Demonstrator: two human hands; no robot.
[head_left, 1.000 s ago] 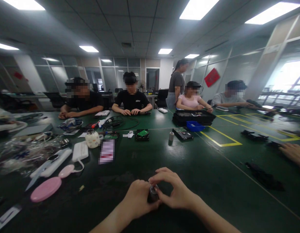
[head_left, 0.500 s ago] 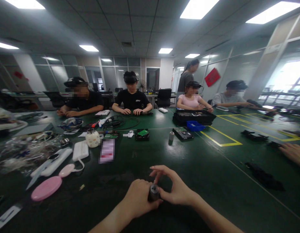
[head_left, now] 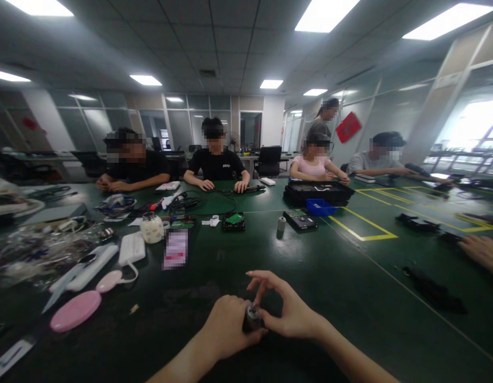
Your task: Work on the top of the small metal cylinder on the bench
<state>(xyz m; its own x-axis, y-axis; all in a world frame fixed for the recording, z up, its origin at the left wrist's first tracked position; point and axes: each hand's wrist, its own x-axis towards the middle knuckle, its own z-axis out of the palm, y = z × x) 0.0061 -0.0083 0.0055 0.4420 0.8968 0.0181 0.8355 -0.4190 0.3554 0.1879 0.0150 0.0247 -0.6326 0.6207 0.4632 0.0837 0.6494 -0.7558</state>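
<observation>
At six o'clock I see left hand [head_left: 226, 327] clamping small metal cylinder [head_left: 252, 315] steady | right hand [head_left: 288, 314] pinching its top | green table [head_left: 330, 276].

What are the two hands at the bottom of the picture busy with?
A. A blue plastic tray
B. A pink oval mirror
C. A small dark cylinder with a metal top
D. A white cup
C: the left hand grips the small dark cylinder while the right hand pinches its metal top; the pink oval thing lies untouched far off on the table.

Small cylinder [head_left: 252, 315] between left hand [head_left: 226, 327] and right hand [head_left: 288, 311], on table [head_left: 350, 276]
</observation>
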